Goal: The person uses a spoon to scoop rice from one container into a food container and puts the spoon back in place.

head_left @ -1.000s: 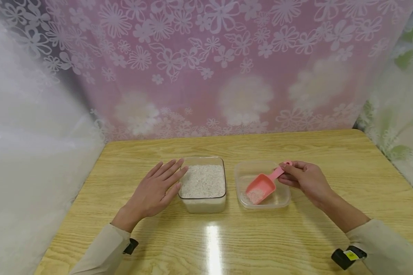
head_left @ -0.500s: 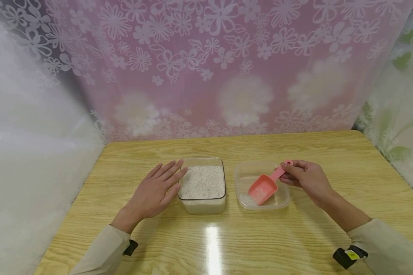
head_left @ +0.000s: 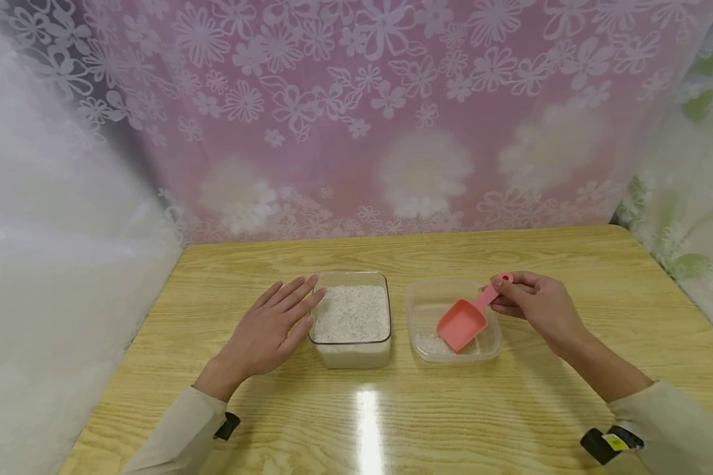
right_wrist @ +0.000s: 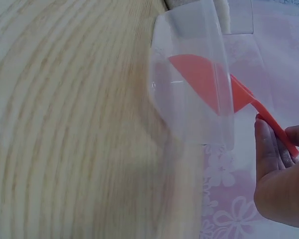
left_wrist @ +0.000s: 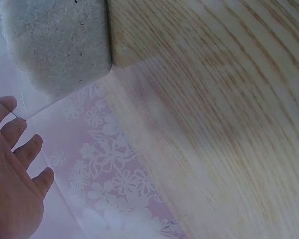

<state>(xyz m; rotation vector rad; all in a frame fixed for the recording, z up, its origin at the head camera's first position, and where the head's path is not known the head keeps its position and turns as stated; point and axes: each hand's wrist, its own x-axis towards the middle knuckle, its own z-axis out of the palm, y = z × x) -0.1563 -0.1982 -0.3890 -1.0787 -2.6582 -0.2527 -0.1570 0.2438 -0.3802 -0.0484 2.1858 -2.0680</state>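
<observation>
My right hand (head_left: 549, 307) pinches the handle of a pink scoop (head_left: 462, 324) between thumb and fingers. The scoop's bowl tilts down inside a clear plastic container (head_left: 414, 310), and no rice shows in it. A small heap of white rice (head_left: 430, 343) lies on that container's floor at the left front. To the left stands a clear, dark-rimmed box (head_left: 350, 356) filled with rice (head_left: 352, 313). My left hand (head_left: 267, 333) lies with straight fingers along the box's left rim. In the right wrist view the scoop (right_wrist: 202, 79) shows through the container's wall (right_wrist: 164, 94).
Both containers stand side by side on a wood-grain table (head_left: 273, 422), with a narrow gap between them. A pink flowered curtain (head_left: 344, 178) hangs behind the table's back edge. Pale curtains (head_left: 53, 264) flank it. Each wrist bears a black strap (head_left: 606, 445).
Rice has slid from the scoop into the clear plastic container. My right hand has since drawn the scoop slightly up and right. My left hand stays in place.
</observation>
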